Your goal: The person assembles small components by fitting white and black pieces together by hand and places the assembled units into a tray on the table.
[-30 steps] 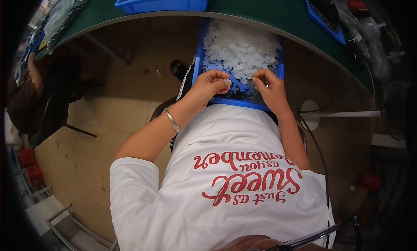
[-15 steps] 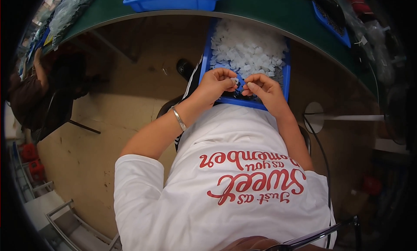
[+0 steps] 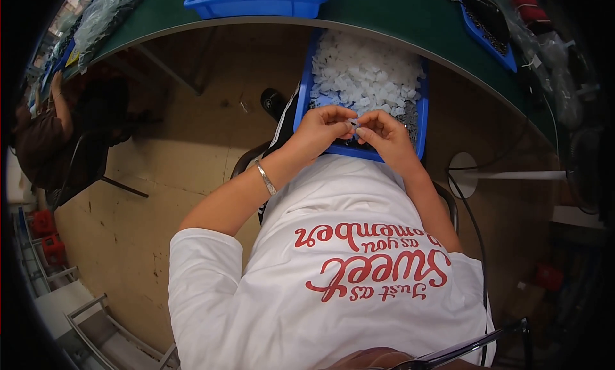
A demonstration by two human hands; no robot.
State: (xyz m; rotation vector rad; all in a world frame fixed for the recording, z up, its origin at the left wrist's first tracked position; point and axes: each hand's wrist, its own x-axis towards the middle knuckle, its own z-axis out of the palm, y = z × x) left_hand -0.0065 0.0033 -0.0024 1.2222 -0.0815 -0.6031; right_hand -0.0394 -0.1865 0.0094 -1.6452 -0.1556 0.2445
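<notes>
A small whitish plastic piece (image 3: 353, 123) with a dark spot is pinched between the fingertips of my left hand (image 3: 318, 134). From the other side, the thumb and forefinger of my right hand (image 3: 389, 138) close against the same piece; any separate tiny part there is too small to make out. Both hands are just above the near end of a blue tray (image 3: 423, 117) at my lap. Heaped in its far part are many translucent white plastic pieces (image 3: 368, 75). Small black parts (image 3: 409, 119) lie along the tray's right side, partly hidden by my hands.
Beyond the lap tray curves the edge of a green table (image 3: 371, 8). It carries another blue tray (image 3: 256, 8) of pale pieces and a blue tray of dark parts (image 3: 490, 40) at right. Clear plastic bags (image 3: 106, 18) lie far left. A seated person (image 3: 45, 136) is at left.
My right hand has moved left, closing the small gap, and its fingertips now meet the piece in my left hand. The lap tray has barely shifted.
</notes>
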